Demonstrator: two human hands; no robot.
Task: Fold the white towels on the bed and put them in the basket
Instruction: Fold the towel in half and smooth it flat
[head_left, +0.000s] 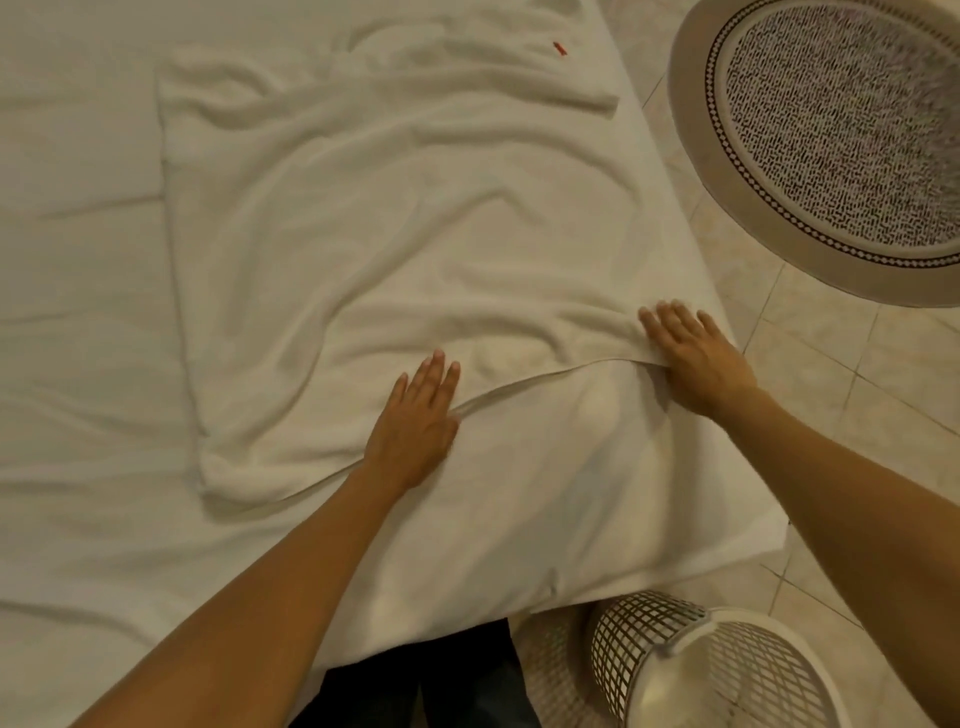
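Towel (395, 249) spread on bed (78, 260), basket (691, 670) at 5 o'clock; left hand (415, 421) and right hand (696, 358) flat, fingers straight, on near hem; best smoothed outward before folding.

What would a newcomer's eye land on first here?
Probably the two hands, left and right, pressed flat on the near edge of a rumpled white towel spread across the bed. Next, the big round basket on the floor at upper right, and a smaller mesh basket at the bed's near corner.
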